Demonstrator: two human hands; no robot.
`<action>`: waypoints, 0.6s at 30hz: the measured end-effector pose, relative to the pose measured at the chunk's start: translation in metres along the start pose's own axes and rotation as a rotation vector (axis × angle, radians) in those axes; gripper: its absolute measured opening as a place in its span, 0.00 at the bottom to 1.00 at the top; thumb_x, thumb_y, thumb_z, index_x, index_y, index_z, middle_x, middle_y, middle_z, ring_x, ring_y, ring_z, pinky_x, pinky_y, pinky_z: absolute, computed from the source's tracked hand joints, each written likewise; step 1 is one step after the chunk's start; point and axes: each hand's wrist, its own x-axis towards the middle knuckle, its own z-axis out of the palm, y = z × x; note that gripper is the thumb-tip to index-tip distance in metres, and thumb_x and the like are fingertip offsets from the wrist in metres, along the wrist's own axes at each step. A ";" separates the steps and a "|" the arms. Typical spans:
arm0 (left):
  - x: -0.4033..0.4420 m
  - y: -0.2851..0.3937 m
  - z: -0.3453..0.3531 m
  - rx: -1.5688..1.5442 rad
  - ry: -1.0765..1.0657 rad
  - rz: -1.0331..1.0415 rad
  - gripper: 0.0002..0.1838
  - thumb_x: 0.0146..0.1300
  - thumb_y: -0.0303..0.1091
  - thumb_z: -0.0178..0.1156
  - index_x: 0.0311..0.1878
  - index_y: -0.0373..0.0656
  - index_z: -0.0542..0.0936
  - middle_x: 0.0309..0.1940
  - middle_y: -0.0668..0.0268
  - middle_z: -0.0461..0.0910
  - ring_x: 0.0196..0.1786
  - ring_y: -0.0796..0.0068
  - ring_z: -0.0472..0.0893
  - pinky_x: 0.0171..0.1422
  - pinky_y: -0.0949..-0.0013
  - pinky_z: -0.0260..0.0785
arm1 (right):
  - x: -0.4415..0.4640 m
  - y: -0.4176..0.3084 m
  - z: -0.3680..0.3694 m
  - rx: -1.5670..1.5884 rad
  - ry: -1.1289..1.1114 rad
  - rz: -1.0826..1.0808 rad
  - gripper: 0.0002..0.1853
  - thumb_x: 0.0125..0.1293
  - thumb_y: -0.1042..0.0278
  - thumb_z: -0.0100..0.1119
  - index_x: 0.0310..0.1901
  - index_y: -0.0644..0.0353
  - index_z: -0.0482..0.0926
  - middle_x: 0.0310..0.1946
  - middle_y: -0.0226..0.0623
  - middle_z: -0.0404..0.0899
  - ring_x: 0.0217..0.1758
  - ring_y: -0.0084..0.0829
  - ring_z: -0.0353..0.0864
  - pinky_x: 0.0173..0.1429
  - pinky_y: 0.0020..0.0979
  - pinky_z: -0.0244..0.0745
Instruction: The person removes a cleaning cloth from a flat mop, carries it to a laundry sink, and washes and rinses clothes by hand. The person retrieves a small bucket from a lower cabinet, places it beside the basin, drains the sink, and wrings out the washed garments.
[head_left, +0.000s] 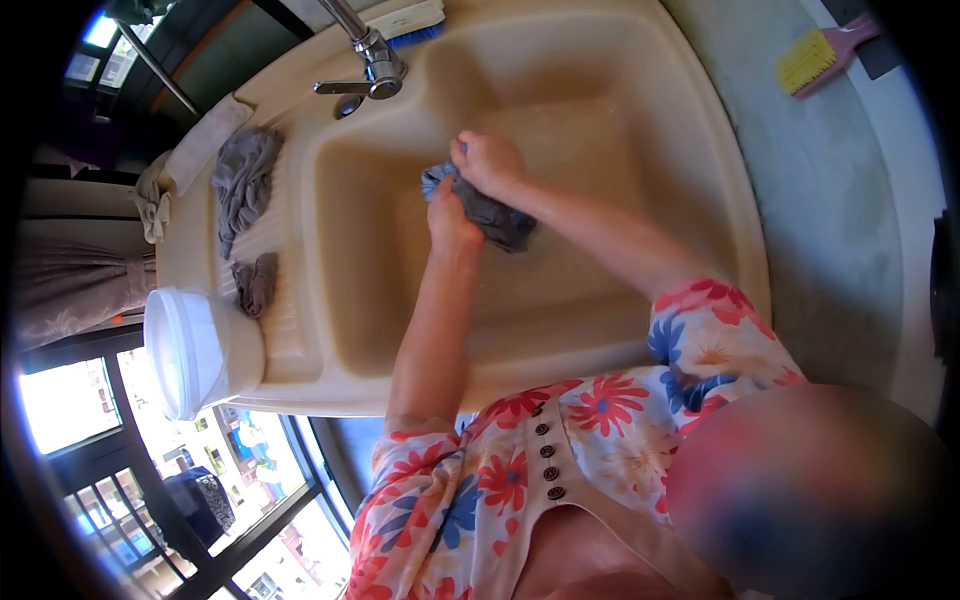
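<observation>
A wet grey cloth (pixel 508 226) is bunched between my two hands over the beige sink (pixel 400 350). My left hand (pixel 452 217) is closed around its left part, with the thumb pointing up. My right hand (pixel 490 165) grips the upper end just above, fingers curled. Dark folds of the cloth hang below my right wrist. Above my hands stands the chrome faucet (pixel 380 70), its lever turned to the left.
Two grey cloths, one large (pixel 245 185) and one small (pixel 256 284), lie on the ribbed drainboard (pixel 292 300). A white bucket (pixel 200 350) stands at its lower left corner. A blue-bristled brush (pixel 413 35) lies behind the faucet, and a yellow-bristled brush (pixel 808 62) at upper right.
</observation>
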 end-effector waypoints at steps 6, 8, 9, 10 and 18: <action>0.057 -0.011 -0.082 -0.191 -0.660 0.052 0.14 0.63 0.41 0.44 0.42 0.42 0.72 0.39 0.67 0.76 0.41 0.71 0.76 0.47 0.65 0.69 | -0.022 0.011 0.005 -0.038 0.016 -0.137 0.07 0.53 0.62 0.54 0.25 0.54 0.75 0.26 0.42 0.76 0.33 0.44 0.76 0.40 0.41 0.71; 0.016 -0.005 -0.021 -0.020 -0.214 0.078 0.15 0.63 0.43 0.43 0.42 0.42 0.72 0.39 0.65 0.76 0.40 0.69 0.76 0.48 0.63 0.69 | -0.001 0.033 0.007 -0.065 -0.046 0.053 0.05 0.52 0.64 0.56 0.24 0.55 0.75 0.27 0.44 0.76 0.34 0.44 0.76 0.43 0.39 0.71; 0.002 -0.001 0.002 0.068 0.008 0.090 0.16 0.63 0.43 0.43 0.42 0.41 0.72 0.40 0.64 0.76 0.40 0.68 0.76 0.48 0.62 0.68 | 0.004 0.041 0.010 -0.052 -0.120 0.083 0.05 0.52 0.64 0.55 0.28 0.54 0.76 0.29 0.43 0.77 0.36 0.43 0.76 0.48 0.38 0.68; 0.007 0.002 -0.001 0.027 -0.017 0.040 0.17 0.62 0.44 0.45 0.42 0.40 0.72 0.39 0.61 0.77 0.40 0.64 0.76 0.49 0.59 0.68 | 0.005 0.054 0.011 -0.049 -0.204 0.115 0.07 0.52 0.63 0.55 0.32 0.53 0.77 0.30 0.42 0.77 0.38 0.43 0.76 0.53 0.36 0.66; 0.000 0.035 -0.003 -0.152 -0.174 -0.070 0.16 0.58 0.44 0.51 0.37 0.40 0.75 0.35 0.62 0.77 0.39 0.63 0.76 0.46 0.59 0.68 | -0.047 0.054 -0.027 0.540 -0.810 -0.057 0.32 0.44 0.67 0.61 0.55 0.66 0.65 0.50 0.39 0.71 0.54 0.27 0.68 0.57 0.28 0.63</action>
